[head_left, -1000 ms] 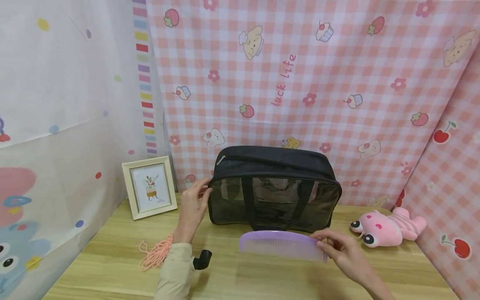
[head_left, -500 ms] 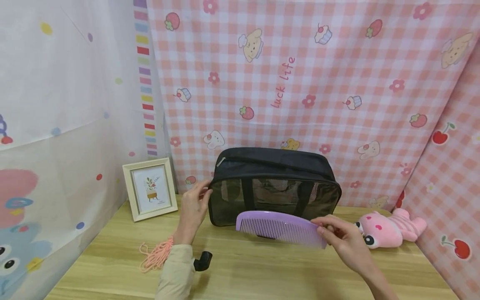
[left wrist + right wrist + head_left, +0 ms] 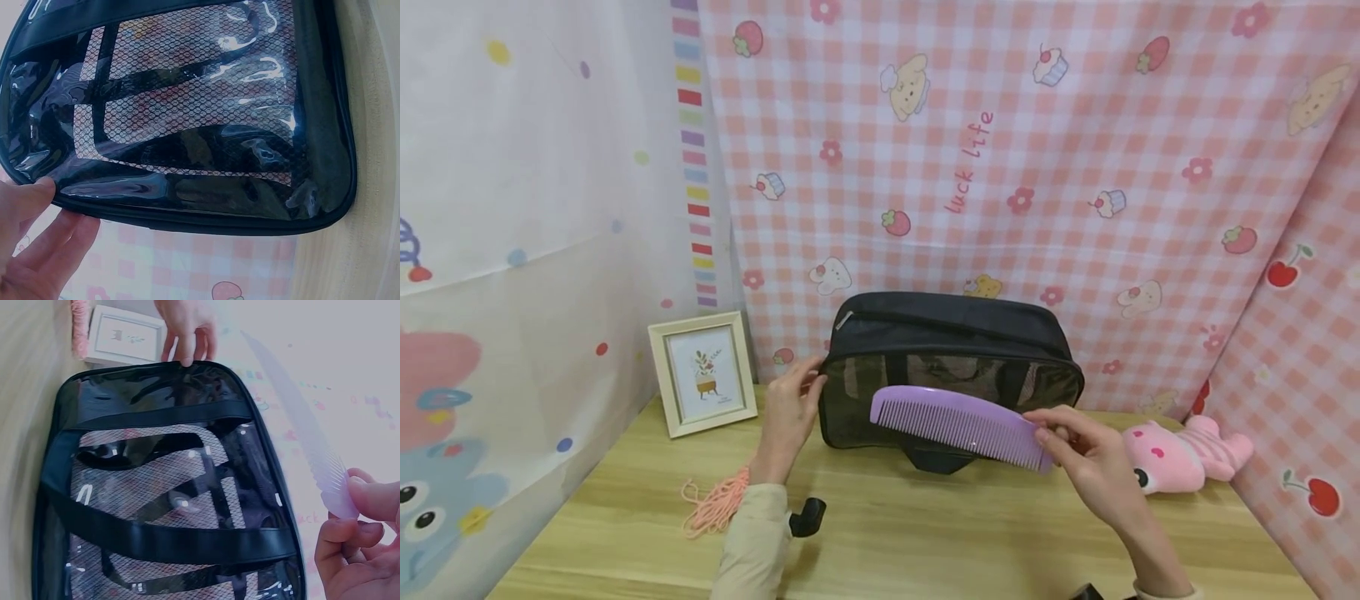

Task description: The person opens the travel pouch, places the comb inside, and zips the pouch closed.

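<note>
A black bag [image 3: 951, 321] with a clear front panel and mesh stands upright on the wooden table. My left hand [image 3: 788, 412] pinches its left edge; in the left wrist view the thumb lies on the front and the fingers [image 3: 59, 240] go behind the rim. My right hand [image 3: 1093, 462] holds a purple comb [image 3: 955, 421] by its right end, between thumb and fingers. The comb is in the air before the bag, teeth downward, its left end higher. It covers part of the bag's front. A strap handle [image 3: 169, 544] loops across the panel in the right wrist view.
A cream picture frame [image 3: 702, 375] stands at the back left. Peach-coloured string [image 3: 718, 504] lies bundled beside my left wrist. On the right is a pink plush toy [image 3: 1183, 454], partly behind my right hand. A patterned cloth [image 3: 970, 167] hangs right behind the bag.
My right hand has lifted the comb from low over the table to in front of the bag's panel, tilting it a little. The left hand stays at the bag's edge.
</note>
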`<state>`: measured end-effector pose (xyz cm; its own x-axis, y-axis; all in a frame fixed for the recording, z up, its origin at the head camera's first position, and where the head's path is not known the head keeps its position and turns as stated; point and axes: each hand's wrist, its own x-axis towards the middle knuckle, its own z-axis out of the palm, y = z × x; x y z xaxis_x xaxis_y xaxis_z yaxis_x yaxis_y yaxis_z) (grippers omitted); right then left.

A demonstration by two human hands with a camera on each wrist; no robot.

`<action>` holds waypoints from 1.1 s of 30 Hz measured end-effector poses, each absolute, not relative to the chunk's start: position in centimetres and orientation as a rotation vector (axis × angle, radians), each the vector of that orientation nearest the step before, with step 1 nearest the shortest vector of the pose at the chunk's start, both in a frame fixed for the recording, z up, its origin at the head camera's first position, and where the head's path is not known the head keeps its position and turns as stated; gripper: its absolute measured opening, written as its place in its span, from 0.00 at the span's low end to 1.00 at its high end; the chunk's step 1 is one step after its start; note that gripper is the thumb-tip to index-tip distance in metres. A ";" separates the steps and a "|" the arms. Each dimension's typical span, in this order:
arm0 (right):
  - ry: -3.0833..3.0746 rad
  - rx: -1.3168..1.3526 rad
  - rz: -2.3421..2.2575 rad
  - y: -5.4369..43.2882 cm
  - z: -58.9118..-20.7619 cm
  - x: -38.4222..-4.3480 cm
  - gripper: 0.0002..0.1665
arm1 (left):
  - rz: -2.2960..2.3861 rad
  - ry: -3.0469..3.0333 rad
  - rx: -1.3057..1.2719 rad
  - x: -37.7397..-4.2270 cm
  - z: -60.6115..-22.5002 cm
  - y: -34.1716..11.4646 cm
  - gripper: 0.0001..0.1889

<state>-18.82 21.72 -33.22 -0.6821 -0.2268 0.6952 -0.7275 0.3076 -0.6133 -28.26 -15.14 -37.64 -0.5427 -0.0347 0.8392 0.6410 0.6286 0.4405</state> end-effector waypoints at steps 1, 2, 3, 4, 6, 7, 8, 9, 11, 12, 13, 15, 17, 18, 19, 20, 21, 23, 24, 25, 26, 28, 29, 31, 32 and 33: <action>-2.083 0.846 1.360 21.7 -33.1 -18.8 0.17 | -0.958 -1.964 -0.478 -28.3 -37.7 -15.1 0.12; -2.072 0.844 1.356 21.6 -33.0 -18.8 0.17 | -0.958 -1.968 -0.478 -28.3 -37.8 -15.1 0.12; -2.060 0.843 1.357 21.6 -32.9 -18.8 0.17 | -0.957 -1.970 -0.481 -28.3 -37.9 -15.1 0.12; -2.049 0.842 1.352 21.6 -32.8 -18.9 0.18 | -0.957 -1.971 -0.483 -28.3 -37.9 -15.1 0.12; -2.031 0.842 1.349 21.7 -32.6 -19.0 0.18 | -0.956 -1.967 -0.490 -28.3 -38.1 -15.0 0.13; -2.026 0.843 1.347 21.8 -32.4 -19.0 0.18 | -0.957 -1.961 -0.494 -28.3 -38.2 -15.0 0.13; -2.022 0.840 1.341 21.8 -32.2 -19.1 0.18 | -0.960 -1.959 -0.495 -28.3 -38.2 -15.0 0.13; -2.017 0.841 1.331 21.9 -32.1 -19.3 0.18 | -0.961 -1.957 -0.494 -28.3 -38.2 -15.0 0.13; -2.009 0.833 1.312 22.0 -31.7 -19.5 0.19 | -0.965 -1.961 -0.486 -28.3 -38.2 -15.0 0.13; -2.003 0.833 1.297 22.1 -31.5 -19.6 0.18 | -0.966 -1.970 -0.478 -28.3 -38.2 -15.0 0.13; -2.001 0.828 1.287 22.1 -31.3 -19.7 0.18 | -0.967 -1.980 -0.472 -28.3 -38.2 -15.1 0.13; -1.993 0.825 1.268 22.2 -31.0 -19.8 0.18 | -0.965 -2.000 -0.459 -28.2 -38.2 -15.1 0.14; -1.989 0.819 1.278 22.2 -30.5 -19.7 0.17 | -0.965 -2.015 -0.452 -28.2 -38.2 -15.2 0.15; -1.991 0.811 1.273 22.2 -30.3 -19.6 0.17 | -0.965 -2.021 -0.452 -28.1 -38.2 -15.2 0.15; -1.994 0.796 1.271 22.2 -30.0 -19.4 0.16 | -0.966 -2.024 -0.453 -28.1 -38.2 -15.3 0.15; -1.993 0.789 1.271 22.2 -29.7 -19.2 0.16 | -0.965 -2.026 -0.454 -28.1 -38.2 -15.3 0.15; -1.996 0.779 1.268 22.1 -29.3 -19.0 0.16 | -0.965 -2.026 -0.456 -28.1 -38.2 -15.3 0.15; -2.002 0.765 1.245 22.1 -28.8 -18.9 0.15 | -0.963 -2.026 -0.458 -28.1 -38.2 -15.3 0.14; -2.008 0.753 1.217 22.1 -28.5 -18.9 0.15 | -0.962 -2.022 -0.460 -28.1 -38.2 -15.4 0.14; -2.017 0.740 1.193 22.0 -28.0 -18.7 0.15 | -0.963 -2.017 -0.463 -28.1 -38.2 -15.4 0.14; -2.022 0.732 1.168 21.9 -27.7 -18.7 0.15 | -0.965 -2.011 -0.466 -28.1 -38.2 -15.4 0.14; -2.036 0.709 1.112 22.1 -27.4 -19.1 0.15 | -0.967 -2.002 -0.468 -28.2 -38.1 -15.4 0.14; -2.046 0.692 1.077 22.2 -27.2 -19.2 0.16 | -0.968 -1.998 -0.469 -28.2 -38.1 -15.4 0.14; -2.049 0.689 1.033 22.5 -27.0 -19.8 0.17 | -0.969 -1.987 -0.472 -28.3 -38.0 -15.3 0.14; -2.047 0.698 1.012 22.9 -27.1 -20.2 0.17 | -0.970 -1.984 -0.473 -28.3 -38.0 -15.3 0.14; -2.046 0.701 0.990 23.2 -27.1 -20.6 0.18 | -0.970 -1.978 -0.474 -28.4 -38.0 -15.3 0.14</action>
<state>-20.61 23.23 -27.11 -0.5733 -0.1493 0.8056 -0.7243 0.5519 -0.4132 -28.37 -15.30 -37.96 -0.5589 -0.0326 0.8286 0.6350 0.6258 0.4529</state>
